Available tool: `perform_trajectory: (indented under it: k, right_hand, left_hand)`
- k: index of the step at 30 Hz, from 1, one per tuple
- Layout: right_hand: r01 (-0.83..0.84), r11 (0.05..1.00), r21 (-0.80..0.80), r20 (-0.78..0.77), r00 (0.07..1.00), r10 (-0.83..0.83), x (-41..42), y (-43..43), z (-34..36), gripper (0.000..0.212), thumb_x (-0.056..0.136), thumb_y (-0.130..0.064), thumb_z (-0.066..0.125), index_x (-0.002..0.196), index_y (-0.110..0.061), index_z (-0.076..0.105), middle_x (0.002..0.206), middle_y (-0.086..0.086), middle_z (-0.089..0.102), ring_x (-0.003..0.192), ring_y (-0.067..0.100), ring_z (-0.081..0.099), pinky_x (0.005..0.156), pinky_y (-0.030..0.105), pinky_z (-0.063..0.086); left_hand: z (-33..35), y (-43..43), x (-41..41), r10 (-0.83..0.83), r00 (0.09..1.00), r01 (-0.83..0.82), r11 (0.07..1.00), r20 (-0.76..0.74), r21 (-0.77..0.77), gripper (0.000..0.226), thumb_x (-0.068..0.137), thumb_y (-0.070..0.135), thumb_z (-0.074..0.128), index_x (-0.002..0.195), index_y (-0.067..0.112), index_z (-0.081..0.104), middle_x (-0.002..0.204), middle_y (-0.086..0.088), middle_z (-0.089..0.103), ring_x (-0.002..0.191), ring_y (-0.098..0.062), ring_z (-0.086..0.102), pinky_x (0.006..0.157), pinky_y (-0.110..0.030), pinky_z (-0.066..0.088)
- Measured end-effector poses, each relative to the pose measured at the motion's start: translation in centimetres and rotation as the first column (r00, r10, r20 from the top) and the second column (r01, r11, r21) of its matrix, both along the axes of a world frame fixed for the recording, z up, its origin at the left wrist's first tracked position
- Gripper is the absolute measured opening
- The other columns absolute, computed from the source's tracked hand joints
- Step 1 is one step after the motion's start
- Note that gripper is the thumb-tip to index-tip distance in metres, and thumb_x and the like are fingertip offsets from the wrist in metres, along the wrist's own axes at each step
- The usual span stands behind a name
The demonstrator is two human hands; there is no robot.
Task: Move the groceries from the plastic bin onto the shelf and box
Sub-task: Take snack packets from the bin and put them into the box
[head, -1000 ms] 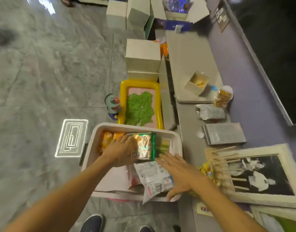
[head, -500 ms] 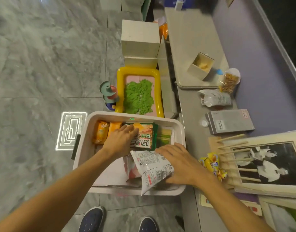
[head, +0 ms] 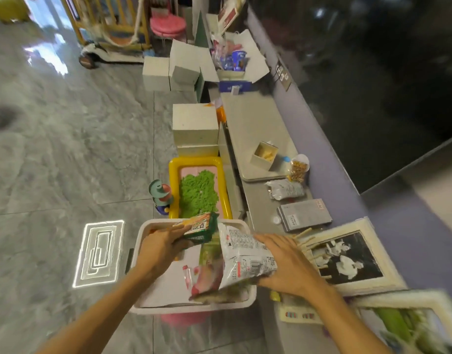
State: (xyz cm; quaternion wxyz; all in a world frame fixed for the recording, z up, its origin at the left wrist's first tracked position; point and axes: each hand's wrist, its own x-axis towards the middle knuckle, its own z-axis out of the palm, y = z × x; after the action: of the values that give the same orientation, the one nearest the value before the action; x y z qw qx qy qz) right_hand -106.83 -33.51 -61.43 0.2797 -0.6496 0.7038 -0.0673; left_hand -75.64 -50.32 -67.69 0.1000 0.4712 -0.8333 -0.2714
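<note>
head cam | worn | faces forward-down | close over plastic bin [head: 145, 232]

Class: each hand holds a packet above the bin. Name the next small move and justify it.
Probably swing both right toward the shelf: the left hand grips the green packet, the right hand the white snack bag, both held above the plastic bin.

Left hand [head: 161, 247]: lying knuckles up, fingers curling round the near end of a packet [head: 199, 227], gripping it.
Right hand [head: 288, 267]: lying palm down, fingers spreading along the right edge of a bag [head: 245, 259], holding it.
Left forearm [head: 99, 310], right forearm [head: 347, 320]: bare, stretching forward, angling inward.
</note>
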Motion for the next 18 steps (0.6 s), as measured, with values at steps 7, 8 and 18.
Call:
perform_trajectory:
  k: [7, 8, 18]
  right_hand:
    - [0.241, 0.959, -0.151, 0.017, 0.970, -0.241, -0.3, 2.6, 17.9, 0.119, 0.067, -0.083, 0.078, 0.164, -0.032, 0.032, 0.162, -0.006, 0.044, 0.147, 0.020, 0.040, 0.124, 0.047, 0.035]
    - [0.278, 0.946, -0.169, 0.026, 0.960, -0.277, 0.0, 3.2, 20.2, 0.118, 0.068, -0.079, 0.083, 0.164, -0.032, 0.033, 0.161, -0.005, 0.045, 0.146, 0.020, 0.041, 0.122, 0.045, 0.036]
    - [0.617, 0.703, -0.355, 0.030, 0.758, -0.651, 5.1, 14.5, 34.4, 0.115, 0.063, -0.089, 0.077, 0.158, -0.039, 0.034, 0.155, -0.004, 0.054, 0.140, 0.023, 0.051, 0.113, 0.048, 0.049]
  left_hand:
    - [20.3, 0.3, -1.1, -0.063, 0.995, 0.054, 0.992, -0.075, -0.117, 0.045, 0.090, 0.047, 0.076, 0.134, 0.044, 0.068, 0.132, 0.014, 0.071, 0.104, -0.014, 0.073, 0.068, -0.020, 0.045]
    - [22.8, 0.3, -1.2, -0.086, 0.992, 0.075, 0.989, -0.087, -0.126, 0.044, 0.090, 0.046, 0.077, 0.133, 0.044, 0.069, 0.130, 0.016, 0.072, 0.100, -0.012, 0.074, 0.066, -0.016, 0.043]
    - [39.1, 3.2, -3.8, -0.464, 0.861, 0.389, 0.865, -0.208, -0.316, 0.040, 0.090, 0.048, 0.075, 0.130, 0.047, 0.069, 0.117, 0.018, 0.076, 0.086, -0.008, 0.072, 0.064, -0.027, 0.053]
